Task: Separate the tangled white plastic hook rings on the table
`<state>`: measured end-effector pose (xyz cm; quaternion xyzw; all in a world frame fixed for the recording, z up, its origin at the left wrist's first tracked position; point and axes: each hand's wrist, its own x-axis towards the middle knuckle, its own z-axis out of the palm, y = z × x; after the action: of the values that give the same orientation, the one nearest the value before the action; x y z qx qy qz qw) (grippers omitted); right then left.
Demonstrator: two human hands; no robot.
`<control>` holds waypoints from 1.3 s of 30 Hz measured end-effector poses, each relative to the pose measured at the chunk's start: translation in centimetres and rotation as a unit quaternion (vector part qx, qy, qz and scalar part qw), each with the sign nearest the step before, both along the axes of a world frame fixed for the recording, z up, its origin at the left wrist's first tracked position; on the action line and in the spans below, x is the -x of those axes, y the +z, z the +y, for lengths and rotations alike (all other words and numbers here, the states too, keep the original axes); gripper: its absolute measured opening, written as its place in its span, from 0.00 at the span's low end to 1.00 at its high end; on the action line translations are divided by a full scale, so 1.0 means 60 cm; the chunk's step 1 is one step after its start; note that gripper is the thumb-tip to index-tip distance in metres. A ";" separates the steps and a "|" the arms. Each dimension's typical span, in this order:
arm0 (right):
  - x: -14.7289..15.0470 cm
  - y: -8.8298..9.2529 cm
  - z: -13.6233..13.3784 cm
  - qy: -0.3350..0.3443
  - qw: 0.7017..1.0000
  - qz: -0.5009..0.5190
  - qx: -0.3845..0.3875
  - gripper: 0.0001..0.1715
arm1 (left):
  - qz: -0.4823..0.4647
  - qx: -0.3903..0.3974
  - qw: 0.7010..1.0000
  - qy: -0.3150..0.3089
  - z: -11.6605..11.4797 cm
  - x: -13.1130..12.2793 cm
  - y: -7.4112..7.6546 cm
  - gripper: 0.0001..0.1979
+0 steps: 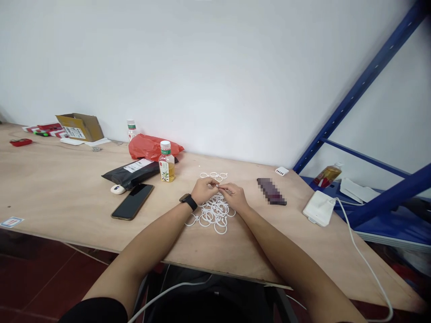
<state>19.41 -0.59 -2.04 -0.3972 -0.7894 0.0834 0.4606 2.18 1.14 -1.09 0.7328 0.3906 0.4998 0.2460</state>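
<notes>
Closely, left hand [204, 190] and right hand [236, 196] pinch a thin white ring [220, 187] — pile [214, 216] beneath.

Scene lit evenly by soft, diffuse light; brightness moderate. Only faint shadows cast under left hand [204, 190] and right hand [235, 196]. Mild sheen seen on phone [132, 202] left of hands. White rings [215, 214] beneath hands rendered bright, fine detail lost. Pixelated patch [271, 191] noted right of hands. Table edge [101, 244] bowed by wide lens. Floor [40, 278] below hands left dim.
</notes>
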 end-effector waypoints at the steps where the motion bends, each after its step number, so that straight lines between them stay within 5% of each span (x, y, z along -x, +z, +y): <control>1: 0.003 0.000 -0.002 0.003 1.000 -0.006 0.000 0.09 | 0.005 0.002 1.000 0.007 0.000 0.000 0.001 0.07; 6: 0.003 -0.003 0.000 0.004 1.000 -0.009 0.009 0.10 | 0.040 0.018 0.999 0.001 0.002 0.005 0.003 0.10; 10: -0.020 -0.005 0.044 -0.046 0.998 0.003 0.043 0.15 | 0.112 -0.011 0.993 -0.031 0.001 0.011 0.001 0.13; 14: -0.043 -0.015 0.116 -0.105 0.983 -0.129 0.082 0.17 | 0.192 -0.045 0.978 -0.064 -0.004 0.012 0.002 0.10; 19: -0.063 -0.033 0.162 -0.185 0.949 -0.214 0.137 0.15 | 0.257 -0.044 0.965 -0.028 -0.003 0.016 0.001 0.12; 25: -0.089 -0.022 0.122 -0.199 0.944 -0.218 0.145 0.05 | 0.233 -0.026 0.972 0.036 0.003 0.020 -0.001 0.14; 32: -0.065 0.005 0.027 -0.003 0.987 -0.162 0.013 0.07 | 0.074 0.014 0.997 -0.025 0.011 0.009 -0.010 0.18; 39: -0.034 0.015 -0.007 0.048 0.980 -0.185 -0.049 0.13 | 0.068 0.015 0.997 -0.030 0.009 0.007 -0.014 0.14</control>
<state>21.45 -1.01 -1.14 -0.3447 -0.8823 -0.0082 0.3204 1.79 1.67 -1.93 0.7726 0.3916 0.4357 0.2447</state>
